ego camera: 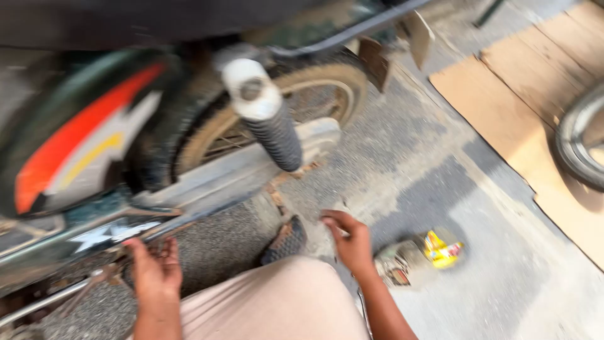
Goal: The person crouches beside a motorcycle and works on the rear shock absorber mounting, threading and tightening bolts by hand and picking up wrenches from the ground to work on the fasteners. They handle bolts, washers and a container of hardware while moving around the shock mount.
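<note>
Frame is motion-blurred. Left hand (pixel 155 272) at 7 o'clock, fingers spread open, holding nothing, right up against the motorcycle's lower frame (pixel 94 242); contact can't be confirmed. Right hand (pixel 352 242) at 6 o'clock, fingers loosely curled, over the concrete floor (pixel 428 189); whether it grips anything I can't tell. Yellow wrapper (pixel 442 249) lies on the floor just beside the right hand, at 4 o'clock. Rear wheel (pixel 277 107) and black shock absorber (pixel 267 119) sit at 11–12 o'clock. Red-striped side panel (pixel 82 148) at 9 o'clock. Cardboard sheet (pixel 522 107) at 2 o'clock. Knee in beige trousers (pixel 277 302) between the hands.
</note>
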